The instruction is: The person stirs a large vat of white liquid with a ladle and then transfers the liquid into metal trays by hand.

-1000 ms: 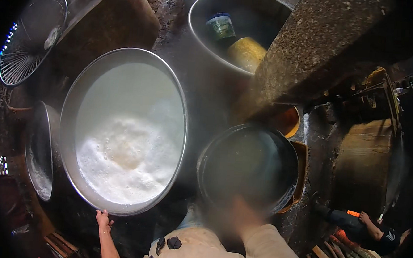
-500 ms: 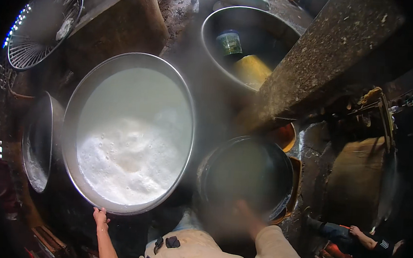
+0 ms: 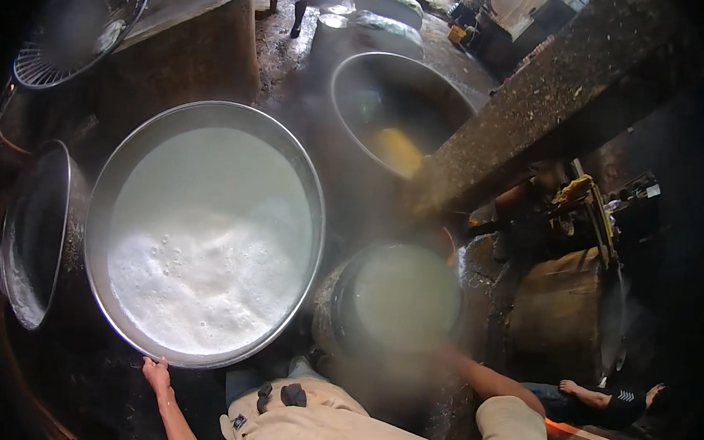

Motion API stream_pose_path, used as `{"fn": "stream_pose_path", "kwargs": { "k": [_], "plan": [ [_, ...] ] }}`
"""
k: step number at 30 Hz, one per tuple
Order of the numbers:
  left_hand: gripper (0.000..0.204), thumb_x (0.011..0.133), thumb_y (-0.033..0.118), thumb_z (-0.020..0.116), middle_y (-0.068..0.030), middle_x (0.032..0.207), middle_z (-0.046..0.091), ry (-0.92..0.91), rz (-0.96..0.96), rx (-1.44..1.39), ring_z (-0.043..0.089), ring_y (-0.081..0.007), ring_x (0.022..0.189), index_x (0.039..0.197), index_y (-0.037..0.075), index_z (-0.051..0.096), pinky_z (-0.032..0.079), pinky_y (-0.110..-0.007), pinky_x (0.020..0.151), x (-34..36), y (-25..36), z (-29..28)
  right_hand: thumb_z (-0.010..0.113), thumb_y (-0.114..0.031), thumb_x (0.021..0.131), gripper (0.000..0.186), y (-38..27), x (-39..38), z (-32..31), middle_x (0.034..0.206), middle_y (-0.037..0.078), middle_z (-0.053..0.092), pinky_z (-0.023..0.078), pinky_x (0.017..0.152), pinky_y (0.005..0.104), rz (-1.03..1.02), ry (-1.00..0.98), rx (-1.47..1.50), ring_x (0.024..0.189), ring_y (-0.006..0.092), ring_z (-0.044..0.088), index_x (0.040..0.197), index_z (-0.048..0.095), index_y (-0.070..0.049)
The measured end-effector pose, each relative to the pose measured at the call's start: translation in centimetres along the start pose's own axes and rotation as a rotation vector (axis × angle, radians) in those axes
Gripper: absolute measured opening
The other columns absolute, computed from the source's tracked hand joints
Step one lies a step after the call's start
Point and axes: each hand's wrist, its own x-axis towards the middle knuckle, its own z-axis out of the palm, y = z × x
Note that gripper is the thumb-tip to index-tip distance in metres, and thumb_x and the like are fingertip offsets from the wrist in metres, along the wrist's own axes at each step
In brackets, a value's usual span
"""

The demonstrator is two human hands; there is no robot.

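A wide round metal basin [image 3: 198, 359] holds pale, milky liquid with white froth over its near half. My left hand [image 3: 156, 374] grips the basin's near rim at lower left, its fingers curled. Right of the basin stands a smaller dark bucket [image 3: 337, 304], full of cloudy whitish liquid. My right hand [image 3: 443, 356] is by the bucket's near right rim, blurred by steam. Its fingers do not show clearly, nor does anything they may hold.
Another metal tub [image 3: 335, 106] at the back contains a yellow thing [image 3: 396, 152]. A thick beam [image 3: 528, 110] slants across the right. A second basin [image 3: 64, 243] stands at far left, below a round slatted basket [image 3: 31, 67]. A person's arm [image 3: 591, 394] shows at lower right.
The view has shifted, so the bucket appears farther left. My right forearm has swung outward and the hand has moved from over the bucket toward its near right rim. My left hand stays at the basin's rim.
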Motion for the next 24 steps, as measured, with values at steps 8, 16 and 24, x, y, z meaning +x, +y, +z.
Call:
{"fn": "stream_pose_path", "kwargs": {
  "k": [8, 16, 24],
  "plan": [
    [0.020, 0.086, 0.000, 0.053, -0.0126, 0.086, 0.064, -0.053, 0.086, -0.218, 0.055, -0.0121, 0.079, 0.104, -0.009, 0.051, 0.043, -0.027, 0.072, -0.1, -0.3, -1.5, 0.060, 0.001, 0.077, 0.007, -6.2, -3.8, 7.7, 0.055, 0.008, 0.051, 0.043, 0.040, 0.0316, -0.183, -0.104, -0.304, 0.045, 0.0183, 0.051, 0.071, 0.056, 0.003],
    [0.015, 0.083, 0.007, 0.058, -0.0214, 0.070, 0.060, 0.099, 0.161, -0.137, 0.057, -0.0280, 0.061, 0.080, -0.005, 0.051, 0.044, -0.036, 0.060, 6.8, 1.1, -4.3, 0.059, 0.000, 0.078, 0.010, -11.8, -3.2, 28.3, 0.060, 0.006, 0.051, 0.044, 0.043, 0.0318, -0.228, -0.261, -0.273, 0.046, 0.0167, 0.050, 0.071, 0.053, -0.001],
    [0.015, 0.075, 0.010, 0.069, -0.0205, 0.072, 0.063, 0.094, 0.047, 0.132, 0.064, -0.0320, 0.066, 0.080, -0.001, 0.060, 0.046, -0.038, 0.059, 7.2, 2.1, -6.4, 0.056, -0.001, 0.077, 0.006, -12.2, 3.5, 51.4, 0.059, 0.004, 0.048, 0.043, 0.044, 0.0300, -0.163, -0.550, 0.002, 0.046, 0.0150, 0.048, 0.074, 0.052, -0.003]
  ]
}}
